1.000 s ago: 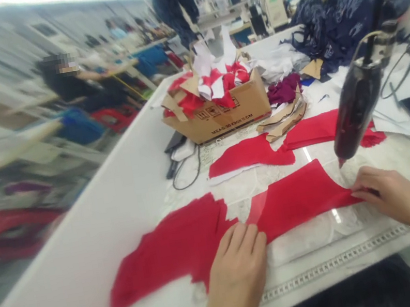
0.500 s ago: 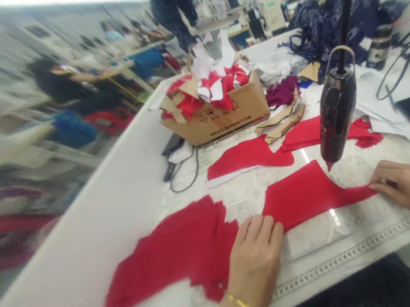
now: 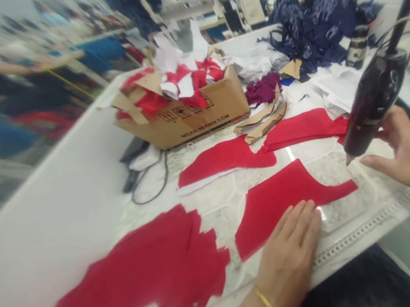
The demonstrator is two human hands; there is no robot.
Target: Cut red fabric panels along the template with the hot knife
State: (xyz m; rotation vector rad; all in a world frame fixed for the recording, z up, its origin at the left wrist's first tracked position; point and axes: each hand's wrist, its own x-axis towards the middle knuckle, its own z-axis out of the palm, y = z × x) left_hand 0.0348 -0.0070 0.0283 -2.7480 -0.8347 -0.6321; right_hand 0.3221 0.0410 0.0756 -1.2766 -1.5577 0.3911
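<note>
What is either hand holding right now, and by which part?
Neither hand visibly grips anything. The left hand presses flat on the red fabric piece; the open right hand is beside the hanging black tool.

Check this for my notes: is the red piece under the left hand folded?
Spread: the red piece lies flat under the left hand, no fold showing.

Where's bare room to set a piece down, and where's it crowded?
Bare white tabletop lies left of the coiled black cable, above the large red cloth panel. Crowded: behind, around the brown cardboard box of red scraps and tan paper patterns.
</note>
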